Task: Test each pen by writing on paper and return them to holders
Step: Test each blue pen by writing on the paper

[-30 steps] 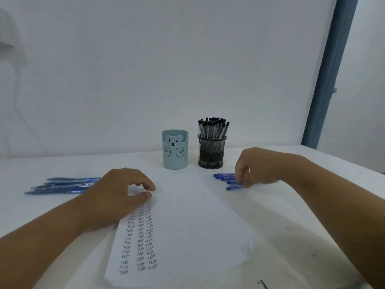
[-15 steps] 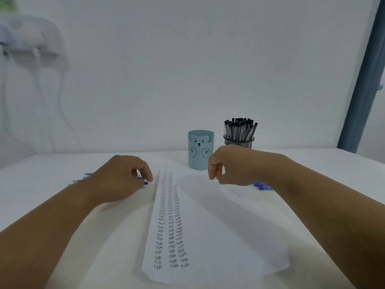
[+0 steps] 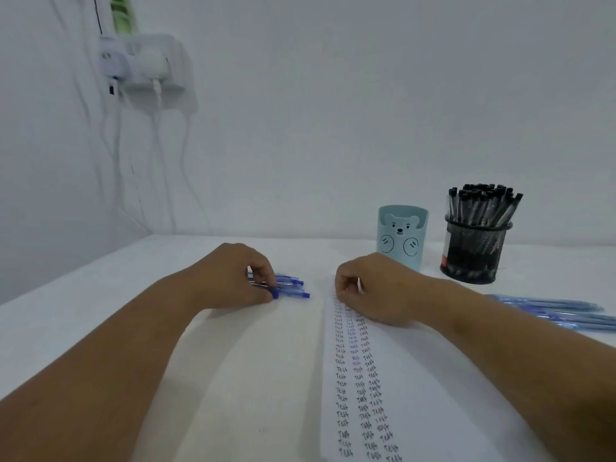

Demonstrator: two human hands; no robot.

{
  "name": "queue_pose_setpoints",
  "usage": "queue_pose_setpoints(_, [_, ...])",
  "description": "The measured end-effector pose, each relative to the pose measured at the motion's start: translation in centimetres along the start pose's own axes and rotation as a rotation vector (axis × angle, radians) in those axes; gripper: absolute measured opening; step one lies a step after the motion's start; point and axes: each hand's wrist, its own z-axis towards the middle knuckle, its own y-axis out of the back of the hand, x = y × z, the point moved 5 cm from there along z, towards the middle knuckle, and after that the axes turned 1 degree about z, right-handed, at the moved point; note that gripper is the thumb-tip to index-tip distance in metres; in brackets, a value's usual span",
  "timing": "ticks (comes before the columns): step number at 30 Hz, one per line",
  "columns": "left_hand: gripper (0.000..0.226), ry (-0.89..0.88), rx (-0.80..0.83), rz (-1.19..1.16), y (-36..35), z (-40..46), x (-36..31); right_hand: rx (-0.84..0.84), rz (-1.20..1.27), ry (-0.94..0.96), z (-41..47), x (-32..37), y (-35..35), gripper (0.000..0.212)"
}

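**Picking from the left pile**

My left hand (image 3: 233, 278) pinches a blue pen (image 3: 290, 294) from the left pile. My right hand (image 3: 373, 288) rests curled and empty on the paper (image 3: 416, 378). Far right stand the bear cup (image 3: 401, 236) and mesh holder (image 3: 475, 251).

White tabletop (image 3: 100, 311) across the near scene, bare wall (image 3: 333, 111) behind it. High at far left on the wall, a white power strip (image 3: 143, 61) with plugs pushed in. White cables (image 3: 156, 155) hanging down from the power strip to the far left corner of the tabletop. Above the power strip, a thin black cord (image 3: 98, 15) beside something green (image 3: 121, 11), cut off by the top edge.
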Motion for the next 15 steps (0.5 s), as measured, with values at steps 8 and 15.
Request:
queue_pose_setpoints(8, [0.024, 0.024, -0.147, -0.037, 0.5, 0.4, 0.2, -0.093, 0.106, 0.065, -0.4, -0.8, -0.9, 0.009])
queue_pose_setpoints(15, [0.029, 0.146, -0.515, -1.322, 1.7, 0.2, -2.1, -0.11, 0.164, 0.076, -0.9, -1.1, -0.8, 0.008])
